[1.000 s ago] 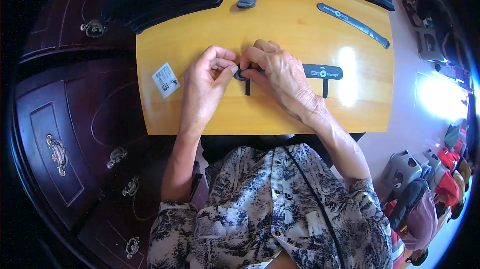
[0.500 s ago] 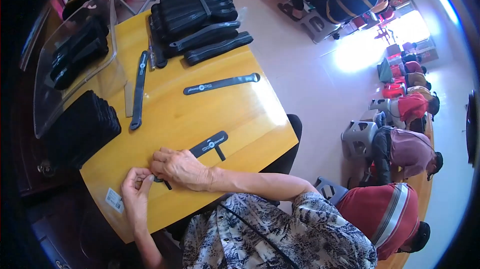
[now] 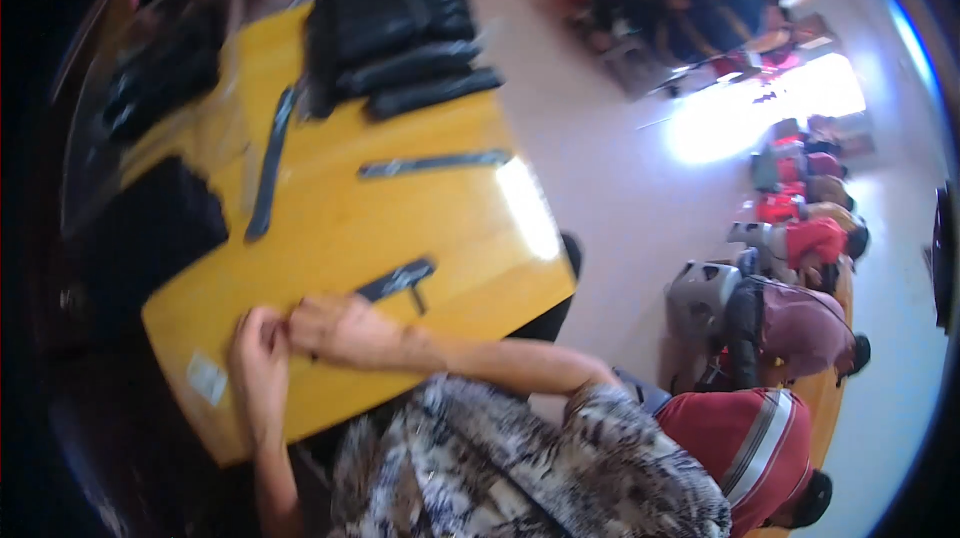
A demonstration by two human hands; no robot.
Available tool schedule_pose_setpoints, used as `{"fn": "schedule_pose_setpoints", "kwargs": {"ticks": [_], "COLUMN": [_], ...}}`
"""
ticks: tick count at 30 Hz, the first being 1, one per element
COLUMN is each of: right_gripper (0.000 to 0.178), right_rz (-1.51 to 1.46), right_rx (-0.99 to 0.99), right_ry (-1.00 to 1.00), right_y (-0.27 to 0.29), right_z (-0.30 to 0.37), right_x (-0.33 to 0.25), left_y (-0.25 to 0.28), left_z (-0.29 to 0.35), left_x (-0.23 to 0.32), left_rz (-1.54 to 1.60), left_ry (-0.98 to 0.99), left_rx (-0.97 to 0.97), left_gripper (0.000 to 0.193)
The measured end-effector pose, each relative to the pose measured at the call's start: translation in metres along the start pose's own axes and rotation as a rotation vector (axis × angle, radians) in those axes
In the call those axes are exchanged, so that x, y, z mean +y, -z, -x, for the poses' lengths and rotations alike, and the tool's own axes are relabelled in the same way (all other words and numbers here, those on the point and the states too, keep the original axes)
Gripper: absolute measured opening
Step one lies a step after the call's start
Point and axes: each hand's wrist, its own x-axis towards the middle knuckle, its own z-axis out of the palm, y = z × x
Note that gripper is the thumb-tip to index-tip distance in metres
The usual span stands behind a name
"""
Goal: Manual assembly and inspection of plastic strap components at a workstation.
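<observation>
Strap (image 3: 398, 280) jutting past right hand (image 3: 345, 330), left hand (image 3: 261, 350) just alongside, fingers bunched, grips too blurred to tell.

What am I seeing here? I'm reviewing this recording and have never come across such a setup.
There is no machine: a person works with a bare left hand and right hand. The view comes from a wide fisheye camera worn on the head, looking down, so straight edges bend. On the yellow table lie a black strap partly covered by the right hand, a second strap, a third strap, a white label and black bundles. The hands meet near the first strap's covered end; blur hides exactly what they grip.
</observation>
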Motion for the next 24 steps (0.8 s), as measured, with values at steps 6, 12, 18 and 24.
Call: {"fn": "schedule_pose_setpoints", "kwargs": {"ticks": [6, 12, 18, 24], "right_gripper": [0.028, 0.013, 0.013, 0.01], "right_rz": [-0.096, -0.542, -0.661, -0.614], "right_rx": [-0.031, 0.078, 0.048, 0.045], "right_ry": [0.056, -0.248, -0.413, -0.412], "right_y": [0.015, 0.018, 0.019, 0.018], "right_z": [0.007, 0.01, 0.006, 0.005], "right_x": [0.01, -0.002, -0.005, -0.004], "left_y": [-0.007, -0.005, -0.005, -0.005], "left_z": [-0.004, 0.013, 0.035, 0.039], "left_x": [0.013, -0.004, -0.014, -0.012], "left_rz": [-0.348, -0.516, -0.552, -0.538], "left_ry": [-0.27, -0.287, -0.498, -0.396], "left_rx": [0.067, 0.145, 0.156, -0.181], "left_gripper": [0.013, 0.016, 0.043, 0.064]}}
